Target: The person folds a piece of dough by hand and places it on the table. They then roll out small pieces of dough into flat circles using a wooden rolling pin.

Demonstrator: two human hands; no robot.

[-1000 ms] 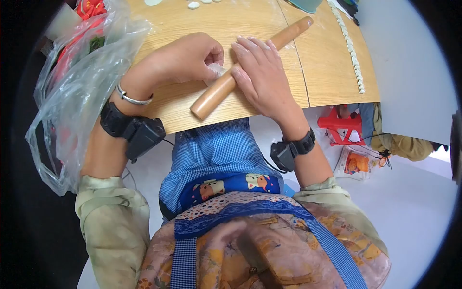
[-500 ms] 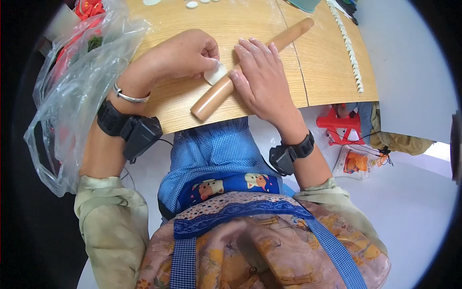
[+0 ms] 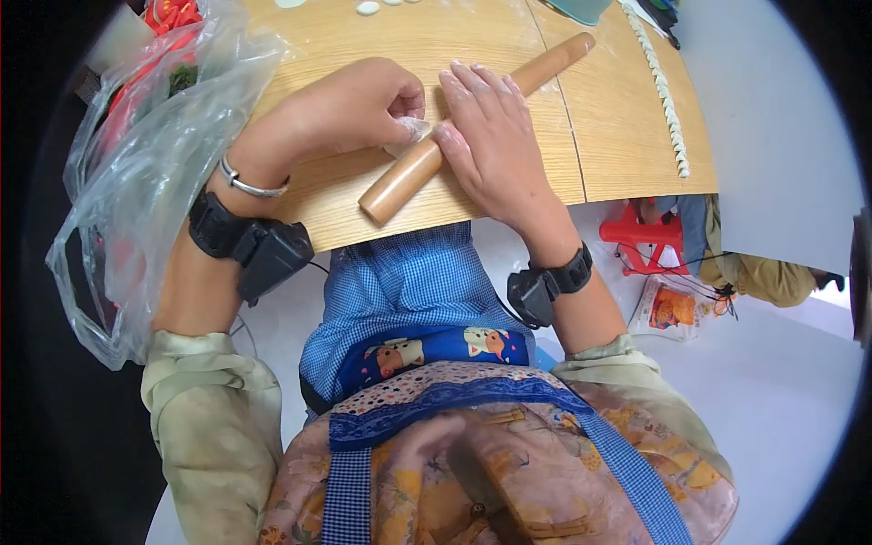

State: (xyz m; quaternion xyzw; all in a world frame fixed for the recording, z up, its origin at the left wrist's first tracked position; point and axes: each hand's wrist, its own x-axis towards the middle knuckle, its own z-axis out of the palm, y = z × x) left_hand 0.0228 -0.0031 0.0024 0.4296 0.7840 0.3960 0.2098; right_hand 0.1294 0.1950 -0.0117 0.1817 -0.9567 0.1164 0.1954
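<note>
A wooden rolling pin (image 3: 402, 184) lies slantwise across the tabletop, its near end close to the front edge. My right hand (image 3: 490, 136) rests flat on it, fingers stretched out and dusted with flour. Just left of the pin, a small round of dough (image 3: 411, 133) is mostly hidden by my left hand (image 3: 381, 104). The curled fingers of that hand pinch the dough's edge, and its other side meets the pin.
Clear plastic bags (image 3: 154, 182) hang over the table's left side. A row of small white dough pieces (image 3: 663, 91) runs along the right. Several dough discs (image 3: 367, 8) and a green container (image 3: 581, 7) sit at the far side. Below is a red stool (image 3: 643, 238).
My left hand has shifted slightly right, toward the pin, and now covers more of the dough. The right hand has slid a little up along the pin.
</note>
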